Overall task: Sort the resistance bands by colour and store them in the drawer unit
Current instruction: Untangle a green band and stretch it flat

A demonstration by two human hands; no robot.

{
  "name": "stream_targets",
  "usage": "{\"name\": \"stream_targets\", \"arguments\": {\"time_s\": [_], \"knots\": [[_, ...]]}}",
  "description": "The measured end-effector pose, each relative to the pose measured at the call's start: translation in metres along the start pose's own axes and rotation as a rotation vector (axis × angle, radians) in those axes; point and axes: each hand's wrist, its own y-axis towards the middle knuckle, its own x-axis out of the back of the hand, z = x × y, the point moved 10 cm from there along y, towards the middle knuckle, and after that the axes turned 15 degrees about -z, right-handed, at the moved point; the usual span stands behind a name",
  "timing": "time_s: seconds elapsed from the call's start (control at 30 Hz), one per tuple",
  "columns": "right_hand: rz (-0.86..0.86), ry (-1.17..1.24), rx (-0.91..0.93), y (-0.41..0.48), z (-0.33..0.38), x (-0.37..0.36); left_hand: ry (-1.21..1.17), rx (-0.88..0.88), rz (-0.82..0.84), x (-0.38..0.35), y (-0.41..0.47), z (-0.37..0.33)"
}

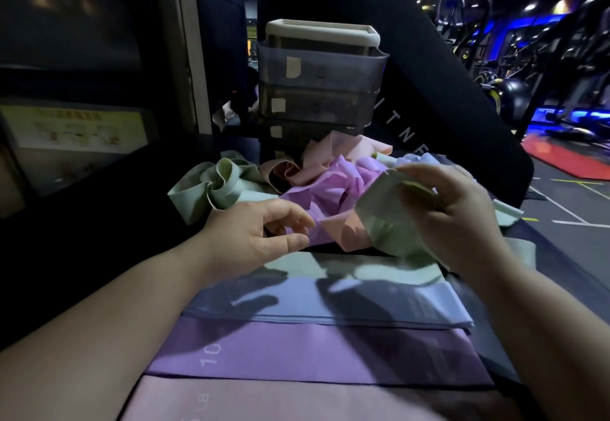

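While right hand (462, 222) fingers grip a half-hidden green band (383, 212), left hand (251, 232) fingers hover loosely curled.

The green band (389, 222) is a thin, rubbery sheet, matt and smooth, which folds softly with no shine. The crumpled purple band (330, 196) and pink band (333, 156) look like the same stretchy stuff, faintly satiny along the folds. The flat blue band (297, 301) and flat purple band (313, 351) lie smooth and dull; the purple one carries pale printed figures (flat print, not raised, as far as can be told). The drawer unit (320, 90) is smoky translucent plastic, slightly glossy, with an opaque cream matt rim on top and small paper-like labels (293, 67) on the drawer fronts. The dark surface (82, 272) underneath is black and matt
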Motion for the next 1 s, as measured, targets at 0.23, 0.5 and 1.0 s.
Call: {"name": "stream_targets", "arguments": {"time_s": [0.23,0.5,1.0], "knots": [[0.176,0.248,-0.013,-0.014,0.010,-0.023,-0.093,0.006,0.003,-0.004,-0.001,-0.010],[0.432,0.200,0.195,-0.038,0.026,-0.056,-0.126,0.044,-0.002,-0.015,0.002,-0.008],[0.491,-0.150,-0.048,-0.015,-0.039,-0.032,0.009,0.084,-0.142,0.002,0.007,0.006]]}}
